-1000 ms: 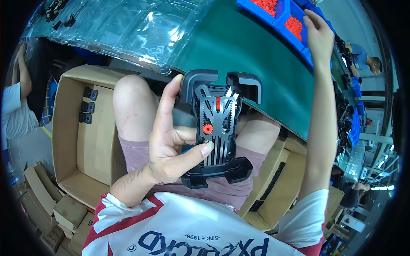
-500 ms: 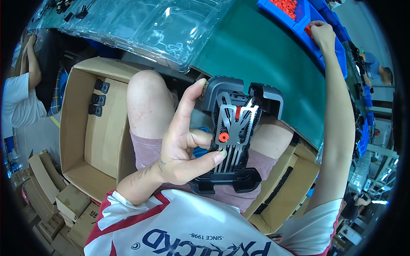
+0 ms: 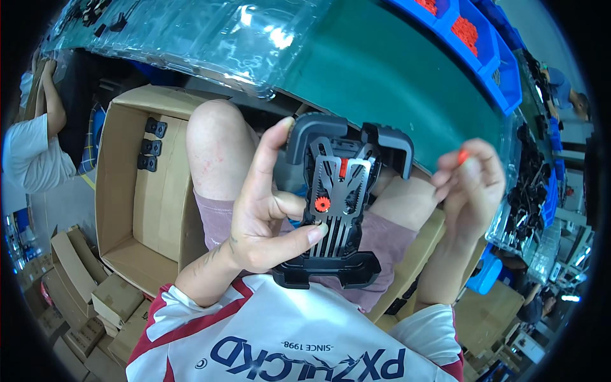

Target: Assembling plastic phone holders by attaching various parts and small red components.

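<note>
While left hand (image 3: 267, 216) clamps black clamp-frame assembly (image 3: 337, 210) face-up, steadying it, right hand (image 3: 471, 184) pinches small red part (image 3: 463, 155) just beside

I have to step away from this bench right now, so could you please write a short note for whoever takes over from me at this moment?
Left hand: holds the black plastic clamp-style holder with metal toothed rails upright over the lap, thumb by its small red gear.
Right hand: raised beside the holder, pinching a small red plastic part at its fingertips; apart from the holder.
Done: one red gear and a red tab sit in the holder.
Left: the pinched red part is not yet on the holder.
Nearby: blue bins of red parts on the green table; open cardboard box at the left.
</note>
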A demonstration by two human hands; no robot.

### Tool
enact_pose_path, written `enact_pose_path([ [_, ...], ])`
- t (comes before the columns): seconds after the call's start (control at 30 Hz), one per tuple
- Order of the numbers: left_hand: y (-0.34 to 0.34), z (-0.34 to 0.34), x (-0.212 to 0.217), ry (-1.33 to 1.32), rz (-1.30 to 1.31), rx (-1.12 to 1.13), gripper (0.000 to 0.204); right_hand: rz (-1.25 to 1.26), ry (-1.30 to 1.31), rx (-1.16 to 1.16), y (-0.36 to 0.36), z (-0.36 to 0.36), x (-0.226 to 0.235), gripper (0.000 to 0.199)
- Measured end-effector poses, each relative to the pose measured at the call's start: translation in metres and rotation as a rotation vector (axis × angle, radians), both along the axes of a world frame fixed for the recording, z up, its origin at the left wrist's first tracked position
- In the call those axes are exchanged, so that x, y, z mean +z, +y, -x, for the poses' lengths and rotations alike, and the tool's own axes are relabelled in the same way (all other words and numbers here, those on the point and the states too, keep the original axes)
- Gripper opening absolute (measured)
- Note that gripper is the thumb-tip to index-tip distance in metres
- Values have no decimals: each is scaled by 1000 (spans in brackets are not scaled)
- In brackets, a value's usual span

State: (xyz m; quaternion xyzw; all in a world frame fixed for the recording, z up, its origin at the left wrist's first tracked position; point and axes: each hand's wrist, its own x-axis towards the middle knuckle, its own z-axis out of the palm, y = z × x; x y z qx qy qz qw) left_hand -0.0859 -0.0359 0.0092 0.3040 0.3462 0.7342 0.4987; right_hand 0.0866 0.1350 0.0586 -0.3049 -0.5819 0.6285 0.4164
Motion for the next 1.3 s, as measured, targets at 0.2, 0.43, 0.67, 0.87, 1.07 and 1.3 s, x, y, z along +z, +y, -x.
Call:
enact_pose_path([
  [0.2, 6, -13, 8, 41, 108, 10, 100, -235, -9, 293, -43, 3, -17, 21],
  [0.43, 5, -18, 13, 66, 124, -51, 101, -523, -147, 367, -40, 5, -17, 26],
  [0.67, 9, -26, 7, 150, 58, 57, 101, -561, -180, 320, -45, 3, -15, 25],
  [0.87, 4, -23, 0, 186, -73, -15, 101, -603, -171, 301, -45, 4, -18, 22],
  [1.07, 4, -17, -7, 307, -206, -46, 100, -565, -188, 306, -47, 5, -19, 19],
  [1.3, 11, -44, 17, 241, -7, 305, 97, -213, -148, 260, -53, 2, -22, 20],
])
